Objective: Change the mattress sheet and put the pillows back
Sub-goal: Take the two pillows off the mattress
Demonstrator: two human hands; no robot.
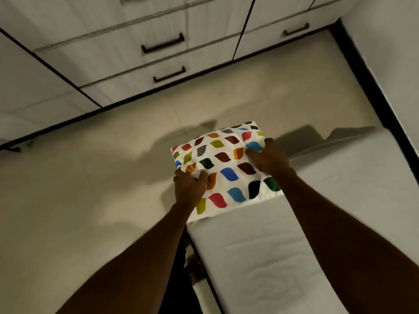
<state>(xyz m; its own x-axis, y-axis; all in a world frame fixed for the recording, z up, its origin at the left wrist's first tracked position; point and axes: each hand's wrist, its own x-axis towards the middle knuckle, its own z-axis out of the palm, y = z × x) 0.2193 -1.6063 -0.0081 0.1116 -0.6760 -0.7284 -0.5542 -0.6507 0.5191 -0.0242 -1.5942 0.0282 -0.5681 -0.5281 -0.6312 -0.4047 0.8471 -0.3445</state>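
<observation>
A white pillow (223, 164) printed with many coloured leaf shapes is held out in front of me. It hangs over the near end of the bare white mattress (260, 257) and partly over the floor. My left hand (189, 186) grips its near left edge, fingers bunched into the fabric. Fingers of my right hand (268, 158) clutch its right side near the far corner. The mattress surface is quilted and uncovered where I can see it. No sheet is in view.
A beige tiled floor (90, 177) spreads to the left. White drawers with black handles (163, 45) line the far side. A white wall with a black skirting strip (371, 87) runs along the right, beside the mattress.
</observation>
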